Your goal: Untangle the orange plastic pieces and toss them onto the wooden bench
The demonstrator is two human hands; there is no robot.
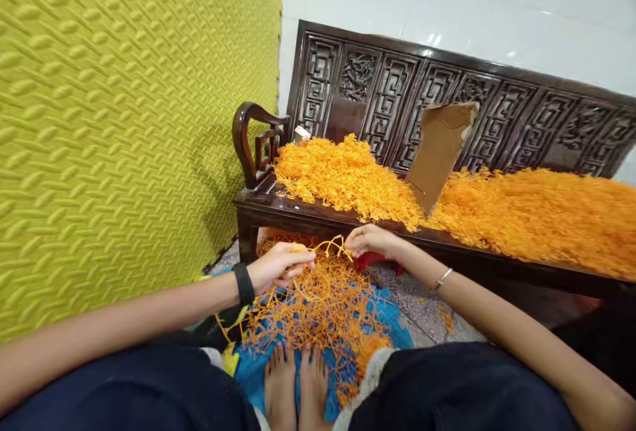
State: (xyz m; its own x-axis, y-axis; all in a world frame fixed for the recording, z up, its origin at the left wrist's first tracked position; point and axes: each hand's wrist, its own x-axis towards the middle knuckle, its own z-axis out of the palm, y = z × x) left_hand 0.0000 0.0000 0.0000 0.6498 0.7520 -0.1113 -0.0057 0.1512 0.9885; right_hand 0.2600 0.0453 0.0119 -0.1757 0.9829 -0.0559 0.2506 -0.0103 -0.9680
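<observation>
Between my two hands stretches a thin, branching orange plastic sprue (334, 241). My left hand (282, 263), with a black band at the wrist, is closed around its left end. At the other end, the fingertips of my right hand (370, 241) are pinched together on the twigs; whether a small loose piece is also in them is hidden. Below both hands lies a tangled heap of bare orange sprues (322, 295) on a blue sheet (397, 325). Just beyond them, a pile of small orange plastic pieces (342, 176) covers the left part of the bench seat.
The carved dark wooden bench (308, 209) stands against a white tiled wall. A cardboard piece (440, 149) stands between the left pile and a second orange pile (536, 216). A small white box (301, 134) sits behind. A yellow foam mat (124, 120) rises at left. My bare feet (298, 378) rest on the sheet.
</observation>
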